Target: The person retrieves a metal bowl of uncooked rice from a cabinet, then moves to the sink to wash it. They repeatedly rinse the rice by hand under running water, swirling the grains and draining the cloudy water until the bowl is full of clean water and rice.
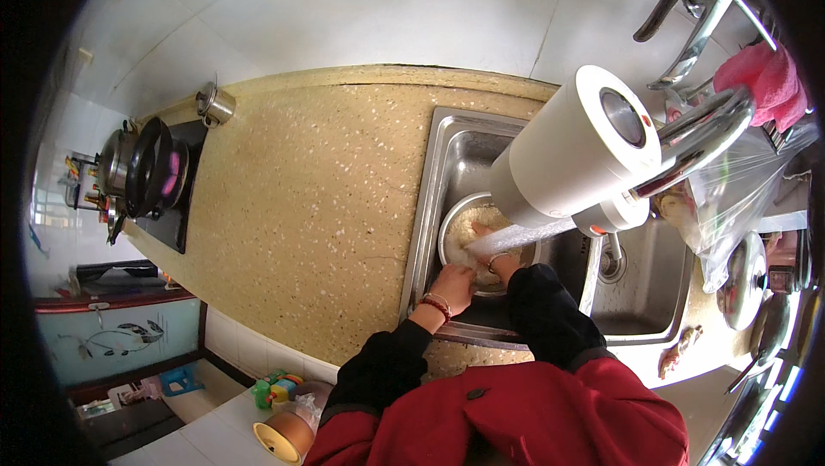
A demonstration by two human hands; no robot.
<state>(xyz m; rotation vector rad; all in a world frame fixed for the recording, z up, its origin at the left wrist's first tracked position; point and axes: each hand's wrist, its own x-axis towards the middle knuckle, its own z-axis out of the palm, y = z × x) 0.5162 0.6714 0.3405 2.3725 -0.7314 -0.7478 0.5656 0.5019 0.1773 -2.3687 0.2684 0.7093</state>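
A round metal pot (445, 238) with pale rice (470, 220) and cloudy water stands in the left basin of a stainless steel sink (417, 221). My left hand (455, 287), with a red bead bracelet on the wrist, is at the pot's near-left rim; its fingertips are hard to make out. My right hand (501, 263) reaches into the pot, partly hidden by a stream of water (515, 238). That stream comes from a white filter unit (567, 150) on the chrome faucet (702, 137).
A speckled countertop (303, 208) runs left to a cooktop (193, 176) with a black frying pan (149, 166) and pots. Right of the sink are a clear plastic bag (728, 195) and a glass lid (741, 279). A pink cloth (764, 82) hangs above.
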